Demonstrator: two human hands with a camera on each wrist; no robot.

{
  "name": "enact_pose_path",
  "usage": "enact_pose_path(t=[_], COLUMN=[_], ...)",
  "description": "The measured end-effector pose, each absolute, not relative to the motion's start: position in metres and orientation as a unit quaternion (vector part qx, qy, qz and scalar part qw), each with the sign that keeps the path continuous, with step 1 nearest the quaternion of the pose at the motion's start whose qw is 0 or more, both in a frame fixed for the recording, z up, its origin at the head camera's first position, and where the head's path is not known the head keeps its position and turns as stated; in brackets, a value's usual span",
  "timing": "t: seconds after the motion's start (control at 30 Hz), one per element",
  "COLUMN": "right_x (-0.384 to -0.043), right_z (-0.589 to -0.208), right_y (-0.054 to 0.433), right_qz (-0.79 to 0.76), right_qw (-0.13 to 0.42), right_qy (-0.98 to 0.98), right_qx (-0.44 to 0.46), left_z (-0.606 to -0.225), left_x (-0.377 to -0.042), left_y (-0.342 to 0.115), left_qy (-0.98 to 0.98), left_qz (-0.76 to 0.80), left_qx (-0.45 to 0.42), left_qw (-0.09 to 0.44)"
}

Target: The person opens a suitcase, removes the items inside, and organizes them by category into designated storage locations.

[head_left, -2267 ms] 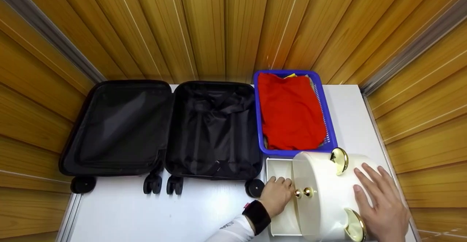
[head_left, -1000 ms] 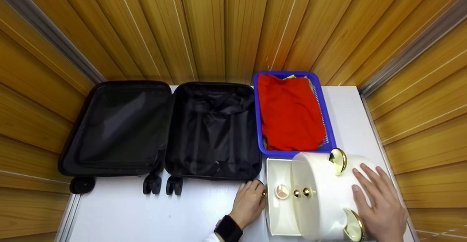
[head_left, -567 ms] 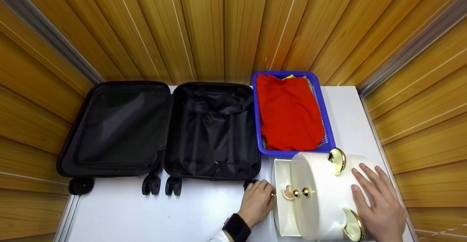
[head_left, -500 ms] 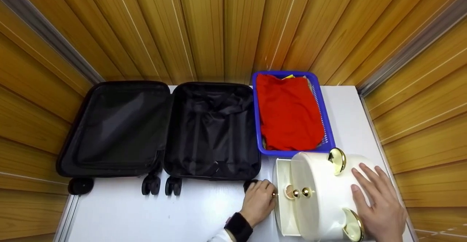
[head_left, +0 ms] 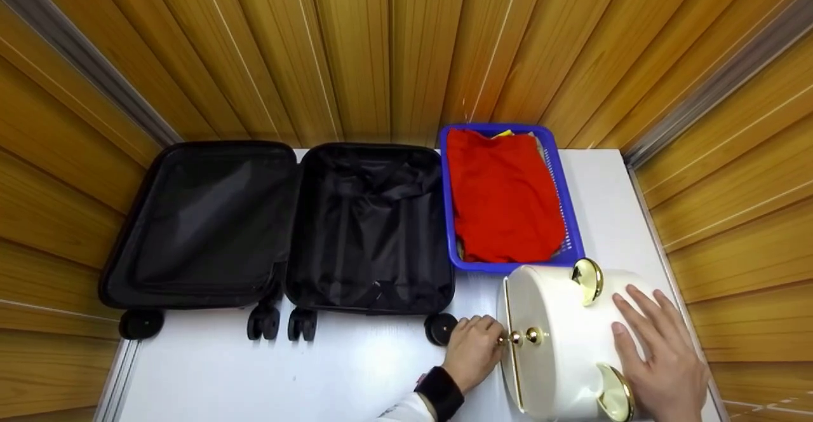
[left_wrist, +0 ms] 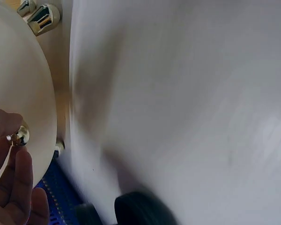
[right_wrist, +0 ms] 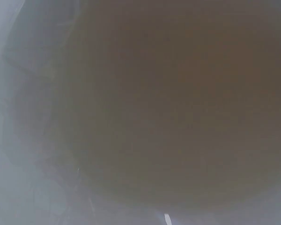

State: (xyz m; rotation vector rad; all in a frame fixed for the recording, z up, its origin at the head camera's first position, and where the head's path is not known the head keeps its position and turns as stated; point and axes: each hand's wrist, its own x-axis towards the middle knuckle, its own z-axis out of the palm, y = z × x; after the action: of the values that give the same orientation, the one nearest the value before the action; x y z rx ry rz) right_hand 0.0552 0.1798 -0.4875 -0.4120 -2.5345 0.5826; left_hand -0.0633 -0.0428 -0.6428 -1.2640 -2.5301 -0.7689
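A white rounded drawer box [head_left: 575,365] with gold feet stands at the front right of the head view. My left hand [head_left: 473,352] is at its drawer front, thumb and fingers pinching a small gold drawer knob [left_wrist: 21,137], which shows closely in the left wrist view. Only a thin strip of the drawer [head_left: 512,346] protrudes from the box, and its inside is hidden. On the box's side between the gold feet and the wall, my right hand [head_left: 667,352] rests with its fingers spread. The right wrist view is a dark blur.
An open black suitcase [head_left: 375,238] lies at the left and middle, its wheels [head_left: 440,329] near my left hand. Behind the box sits a blue basket [head_left: 452,244] holding a folded red cloth [head_left: 508,199]. Wood-patterned walls [head_left: 394,53] enclose the white table [head_left: 267,384].
My left hand left the drawer's inside, took the knob and pushed the drawer rightward until nearly closed. The round palette seen inside is now hidden. My right hand stayed in place.
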Motion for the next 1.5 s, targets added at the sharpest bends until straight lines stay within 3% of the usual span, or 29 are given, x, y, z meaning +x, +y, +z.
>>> enact_pose_path(t=[0.3, 0.5, 0.67, 0.73, 1.0, 1.13, 1.23, 1.4, 1.5], right_x=[0.056, 0.056, 0.057, 0.056, 0.038, 0.028, 0.029, 0.037, 0.035], right_z=[-0.487, -0.483, -0.465, -0.452, -0.395, -0.4, -0.418, -0.454, -0.48], right_y=[0.177, 0.181, 0.183, 0.18, 0.122, 0.088, 0.067, 0.044, 0.042], right_qz=[0.212, 0.23, 0.268, 0.27, 0.204, 0.175, 0.166, 0.157, 0.149], right_qw=[0.243, 0.222, 0.198, 0.214, 0.363, 0.4, 0.362, 0.227, 0.233], right_qy=[-0.933, -0.937, -0.937, -0.934, -0.908, -0.89, -0.907, -0.961, -0.958], right_qx=[-0.162, -0.14, -0.107, -0.092, 0.04, 0.132, 0.137, -0.007, -0.07], left_z=[-0.643, -0.629, -0.615, -0.609, -0.594, -0.596, -0.601, -0.611, -0.615], left_x=[-0.058, -0.07, -0.086, -0.092, -0.117, -0.126, -0.127, -0.122, -0.119], left_y=[-0.041, -0.053, -0.077, -0.089, -0.141, -0.166, -0.184, -0.203, -0.209], left_qy=[-0.862, -0.854, -0.847, -0.844, -0.851, -0.872, -0.892, -0.917, -0.925], left_qz=[-0.252, -0.226, -0.266, -0.291, -0.326, -0.31, -0.291, -0.262, -0.249], left_qx=[-0.428, -0.463, -0.451, -0.438, -0.38, -0.339, -0.307, -0.279, -0.275], left_qw=[0.102, 0.074, 0.09, 0.106, 0.158, 0.171, 0.161, 0.111, 0.085])
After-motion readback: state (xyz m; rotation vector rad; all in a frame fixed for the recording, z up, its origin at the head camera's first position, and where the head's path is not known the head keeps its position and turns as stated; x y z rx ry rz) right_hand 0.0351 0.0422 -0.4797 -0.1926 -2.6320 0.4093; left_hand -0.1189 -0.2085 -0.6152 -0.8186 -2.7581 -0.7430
